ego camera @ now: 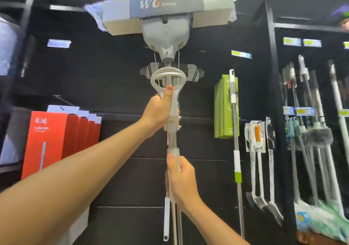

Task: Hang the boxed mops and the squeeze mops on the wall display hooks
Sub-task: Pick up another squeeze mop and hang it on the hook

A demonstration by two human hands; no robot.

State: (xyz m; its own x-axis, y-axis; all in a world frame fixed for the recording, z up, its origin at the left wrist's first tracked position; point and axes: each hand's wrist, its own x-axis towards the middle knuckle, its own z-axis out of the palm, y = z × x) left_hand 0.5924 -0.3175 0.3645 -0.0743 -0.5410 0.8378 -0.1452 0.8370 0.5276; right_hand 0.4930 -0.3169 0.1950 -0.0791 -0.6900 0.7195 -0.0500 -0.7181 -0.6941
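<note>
The squeeze mop (171,86) stands upright, head up, before the black wall (113,71). Left of it hang red boxes (56,141); right of it a green box (223,108) with a steel pole (235,124), then packaged brushes (258,139). Its wrapped sponge head reads "WG". The left hand (160,108) wraps its white plastic lever, and the right hand (181,180) grips its chrome shaft lower down.

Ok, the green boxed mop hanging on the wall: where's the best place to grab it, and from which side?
Judging from this view, grip the green boxed mop across the carton's lower half, coming straight in from the front. The box is flat and upright against the wall, its face unobstructed. A white-and-chrome pole runs down its right edge, so keep fingers left of that.
</note>
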